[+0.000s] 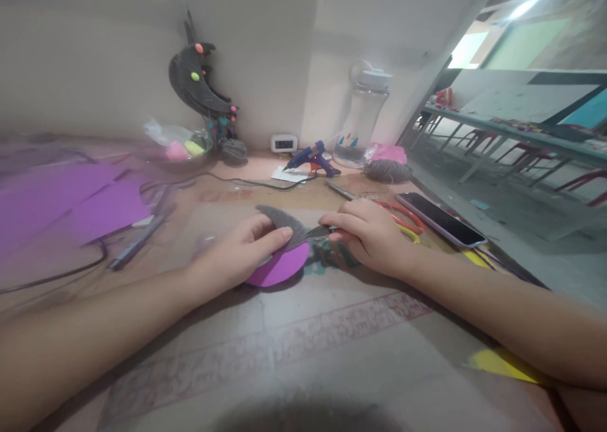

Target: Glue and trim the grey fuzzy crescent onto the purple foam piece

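My left hand (253, 245) is closed on a grey, fibrous-looking curved piece (283, 219), thumb on top. Its pointed end rises to the upper left. Under it shows a rounded purple paper piece (281, 266), just above the table; whether the two are joined is hidden. To the right, my right hand (372, 234) has its fingers pinched at a dark, narrow, pointed thing (318, 231) that meets the grey piece. Yarn or a blade, I cannot tell which. Red-handled scissors (403, 217) lie behind my right hand, and a yellow loop (411, 233) shows beside it.
A blue glue gun (310, 158) with a cord rests at the back, near a small clock (284, 143) and a clear bottle (363, 119). A phone (441, 220) lies at right, purple sheets (71, 198) at left. A dark crescent ornament (194, 81) stands against the wall.
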`<state>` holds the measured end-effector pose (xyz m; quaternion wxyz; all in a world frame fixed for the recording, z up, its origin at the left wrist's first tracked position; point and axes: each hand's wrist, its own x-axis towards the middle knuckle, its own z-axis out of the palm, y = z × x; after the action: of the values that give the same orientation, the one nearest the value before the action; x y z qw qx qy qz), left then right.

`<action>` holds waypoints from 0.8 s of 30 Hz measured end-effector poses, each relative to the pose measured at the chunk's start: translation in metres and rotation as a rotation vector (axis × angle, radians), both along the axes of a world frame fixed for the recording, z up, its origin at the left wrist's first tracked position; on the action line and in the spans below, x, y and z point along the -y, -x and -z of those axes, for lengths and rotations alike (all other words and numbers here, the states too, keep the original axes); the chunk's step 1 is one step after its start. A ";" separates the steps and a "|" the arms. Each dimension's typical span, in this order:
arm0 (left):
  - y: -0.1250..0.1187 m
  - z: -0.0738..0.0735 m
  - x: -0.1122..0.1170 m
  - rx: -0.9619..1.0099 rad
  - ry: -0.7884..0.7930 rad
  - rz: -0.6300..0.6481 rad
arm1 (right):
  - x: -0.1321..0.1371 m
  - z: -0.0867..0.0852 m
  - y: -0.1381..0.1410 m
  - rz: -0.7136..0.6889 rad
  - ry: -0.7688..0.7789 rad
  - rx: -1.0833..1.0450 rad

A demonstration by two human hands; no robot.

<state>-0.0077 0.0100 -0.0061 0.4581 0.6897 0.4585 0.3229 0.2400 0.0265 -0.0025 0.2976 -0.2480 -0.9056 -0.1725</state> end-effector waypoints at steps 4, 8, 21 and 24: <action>0.000 0.000 0.000 0.021 0.034 0.003 | 0.000 0.000 -0.001 0.005 -0.041 0.017; 0.000 -0.001 -0.001 0.024 0.055 0.000 | 0.001 -0.002 -0.001 0.019 -0.071 0.048; -0.002 -0.003 0.000 -0.030 0.031 -0.033 | 0.003 -0.001 0.000 0.013 0.082 -0.039; -0.001 -0.002 0.000 -0.024 0.030 -0.039 | 0.003 -0.001 0.000 0.012 0.112 -0.038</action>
<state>-0.0064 0.0102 -0.0038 0.4565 0.6776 0.4819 0.3167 0.2396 0.0231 -0.0018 0.2995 -0.2728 -0.9066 -0.1186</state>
